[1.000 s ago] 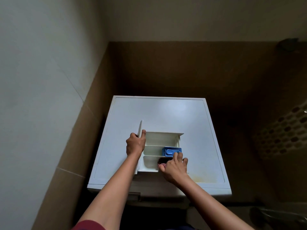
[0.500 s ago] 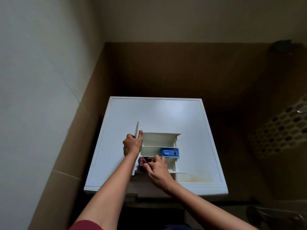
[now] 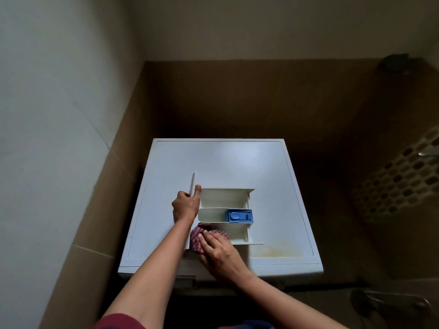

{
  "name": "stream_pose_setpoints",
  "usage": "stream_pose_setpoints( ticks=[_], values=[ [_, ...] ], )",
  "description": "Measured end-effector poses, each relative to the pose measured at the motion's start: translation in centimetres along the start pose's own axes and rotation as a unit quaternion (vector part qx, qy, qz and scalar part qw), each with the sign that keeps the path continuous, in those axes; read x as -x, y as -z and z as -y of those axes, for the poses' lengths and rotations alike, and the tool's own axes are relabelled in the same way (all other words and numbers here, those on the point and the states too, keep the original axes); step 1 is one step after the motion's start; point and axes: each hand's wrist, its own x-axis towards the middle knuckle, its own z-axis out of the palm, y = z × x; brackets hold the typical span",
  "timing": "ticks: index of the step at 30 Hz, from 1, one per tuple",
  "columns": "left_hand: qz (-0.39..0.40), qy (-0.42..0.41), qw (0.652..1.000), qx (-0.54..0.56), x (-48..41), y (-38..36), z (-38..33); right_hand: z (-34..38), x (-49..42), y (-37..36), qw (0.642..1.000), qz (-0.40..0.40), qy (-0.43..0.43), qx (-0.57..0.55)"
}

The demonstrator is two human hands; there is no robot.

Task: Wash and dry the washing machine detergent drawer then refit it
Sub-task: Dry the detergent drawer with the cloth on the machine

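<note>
The white detergent drawer (image 3: pixel 225 198) lies on top of the washing machine (image 3: pixel 213 160), its front panel to the left. A blue insert (image 3: pixel 239 215) sits in its middle compartment. My left hand (image 3: pixel 185 205) grips the drawer's front panel at the left end, thumb up along it. My right hand (image 3: pixel 219 251) holds a red checked cloth (image 3: pixel 197 238) and presses it into the left end of the drawer's nearest compartment.
The machine stands in a corner, with a pale wall on the left and brown tiles behind. A perforated laundry basket (image 3: pixel 399 181) stands to the right. A yellowish stain (image 3: pixel 273 252) marks the machine top by its front right edge.
My right hand has slid with the cloth from the drawer's right end towards its left end along the nearest compartment. My left hand has kept its grip on the front panel.
</note>
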Motion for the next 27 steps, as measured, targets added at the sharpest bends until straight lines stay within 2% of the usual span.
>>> stream_pose_setpoints(
  ticks=[5, 9, 14, 15, 17, 18, 20, 22, 24, 27],
  values=[
    [0.003, -0.012, 1.0, -0.002, 0.1, 0.1, 0.1, -3.9, 2.1, 1.5, 0.997, -0.035, 0.064, 0.026],
    [0.004, -0.017, 1.0, 0.002, 0.1, 0.2, 0.3, -7.8, 4.1, 2.6, 0.994, -0.085, 0.07, 0.025],
    [0.006, -0.012, 1.0, 0.001, 0.1, 0.2, 0.3, -10.3, 5.6, 4.6, 0.992, -0.101, 0.075, -0.009],
    [0.006, -0.011, 1.0, 0.002, 0.1, 0.2, 0.3, -10.4, 5.5, 5.1, 0.992, -0.106, 0.055, -0.037],
    [0.008, -0.009, 1.0, 0.005, 0.2, 0.2, 0.3, -10.3, 5.1, 6.5, 0.984, -0.141, -0.037, -0.102],
    [0.007, -0.008, 1.0, 0.006, 0.2, 0.2, 0.3, -10.1, 4.8, 7.2, 0.969, -0.174, -0.105, -0.141],
    [0.006, -0.007, 1.0, 0.008, 0.2, 0.1, 0.3, -9.7, 3.6, 8.7, 0.912, -0.273, -0.232, -0.201],
    [0.004, -0.007, 1.0, 0.009, 0.2, 0.1, 0.4, -9.4, 1.6, 9.9, 0.873, -0.328, -0.297, -0.206],
    [0.004, -0.007, 1.0, 0.011, 0.1, 0.1, 0.5, -9.5, -0.9, 9.9, 0.888, -0.282, -0.308, -0.19],
    [0.004, -0.012, 1.0, 0.016, 0.0, 0.1, 0.4, -10.1, -3.8, 7.7, 0.918, -0.118, -0.339, -0.166]
  ],
)
